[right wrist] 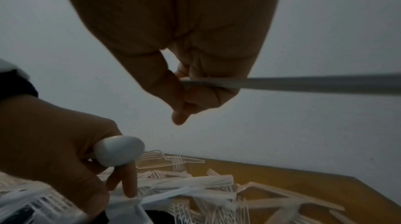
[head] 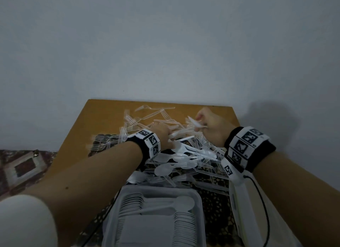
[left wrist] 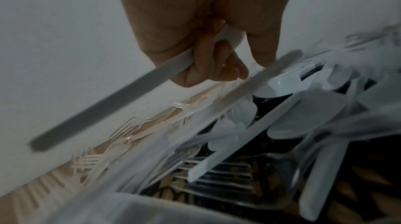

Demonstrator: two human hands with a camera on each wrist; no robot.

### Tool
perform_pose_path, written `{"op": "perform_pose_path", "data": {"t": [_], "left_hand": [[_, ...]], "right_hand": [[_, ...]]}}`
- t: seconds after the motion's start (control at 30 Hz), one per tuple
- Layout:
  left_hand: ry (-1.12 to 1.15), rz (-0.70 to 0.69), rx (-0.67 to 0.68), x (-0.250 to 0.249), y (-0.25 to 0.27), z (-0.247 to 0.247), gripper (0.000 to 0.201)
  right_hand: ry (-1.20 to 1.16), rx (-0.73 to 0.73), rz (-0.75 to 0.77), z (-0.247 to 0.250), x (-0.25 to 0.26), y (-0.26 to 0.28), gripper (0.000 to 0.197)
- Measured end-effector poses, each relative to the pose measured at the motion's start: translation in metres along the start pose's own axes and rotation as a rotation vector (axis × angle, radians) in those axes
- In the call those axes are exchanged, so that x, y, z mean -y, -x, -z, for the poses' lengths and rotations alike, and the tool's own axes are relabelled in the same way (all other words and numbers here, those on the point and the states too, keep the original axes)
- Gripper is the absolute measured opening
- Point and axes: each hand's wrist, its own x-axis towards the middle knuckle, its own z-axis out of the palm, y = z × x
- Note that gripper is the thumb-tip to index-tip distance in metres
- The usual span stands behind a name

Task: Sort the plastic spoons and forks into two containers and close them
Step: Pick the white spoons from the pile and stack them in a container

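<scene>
Plastic spoons and forks lie in one tangled heap across the middle of the wooden desk, reaching toward its far edge. An open clear container at the near edge already holds nested white spoons. No second container or lid shows.

Left hand: fingers curled round a white spoon's handle, one finger reaching down to the heap. Right hand: pinches a white utensil, probably a spoon, above the heap near the far right corner.

Step, as judged: gathering spoons. Lift each straight up so fork tines do not drag neighbours off the desk; align bowls before nesting them in the container.

Views: the right wrist view alone shows the left hand's spoon bowl jutting from the fist. The left wrist view alone shows the handle passing through the curled fingers. Only the head view shows the container.
</scene>
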Motion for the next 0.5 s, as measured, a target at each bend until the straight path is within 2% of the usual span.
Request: {"op": "perform_pose_path", "data": {"t": [0.07, 0.13, 0.23, 0.3, 0.4, 0.5], "left_hand": [[-0.052, 0.012, 0.029, -0.003, -0.004, -0.003, 0.036], [-0.073, 0.027, 0.041, -0.004, -0.004, -0.004, 0.035], [-0.02, 0.043, 0.036, -0.003, 0.001, 0.002, 0.032], [0.08, 0.031, -0.024, 0.001, 0.009, 0.007, 0.028], [0.199, -0.001, -0.169, 0.01, 0.026, 0.017, 0.028], [0.353, -0.021, -0.307, 0.017, 0.043, 0.026, 0.022]], "right_hand": [[0.018, 0.007, -0.009, 0.0, 0.001, 0.0, 0.027], [0.19, 0.04, -0.066, 0.0, 0.001, -0.004, 0.017], [0.446, 0.115, -0.136, -0.007, 0.001, -0.02, 0.023], [0.492, 0.141, -0.185, -0.018, -0.005, -0.033, 0.028], [0.388, 0.159, -0.239, -0.04, -0.02, -0.051, 0.028], [0.391, 0.2, -0.247, -0.062, -0.027, -0.065, 0.042]]}}
